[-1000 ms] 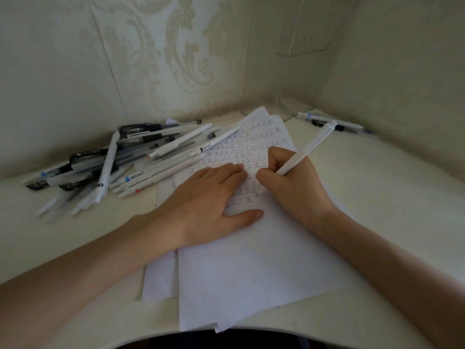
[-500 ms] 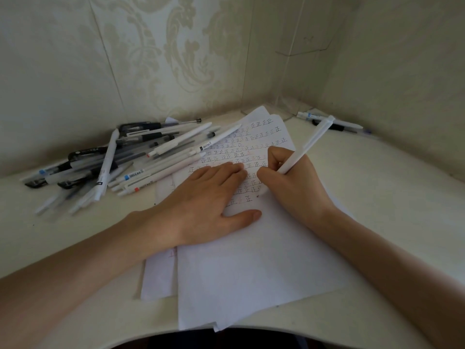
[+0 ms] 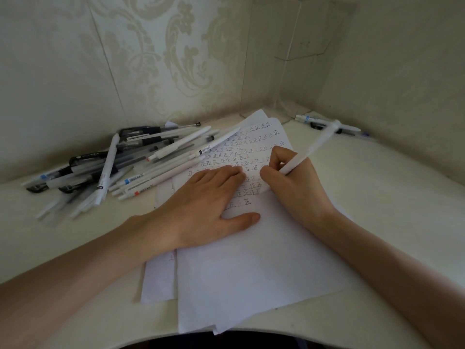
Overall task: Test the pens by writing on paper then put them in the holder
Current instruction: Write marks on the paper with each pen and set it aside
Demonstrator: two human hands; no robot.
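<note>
— Pinching the white pen [image 3: 309, 152], the right hand [image 3: 294, 187] is writing on the paper [image 3: 251, 273], left hand [image 3: 201, 205] lying flat on it
— Marks are filling the top; the pen pile [image 3: 125, 167] is waiting untested, I'd judge

Sheets of paper [image 3: 251, 273] lie mid-desk [image 3: 390, 197], reaching its front edge. A pile of pens [image 3: 120, 167] lies to their left, some ends overlapping the far left corner. The left hand [image 3: 201, 205] rests on the paper; just right of it, the right hand [image 3: 294, 187] holds a pen [image 3: 309, 152]. More pens [image 3: 327, 123] lie back right, by the wall [image 3: 390, 84]
</note>
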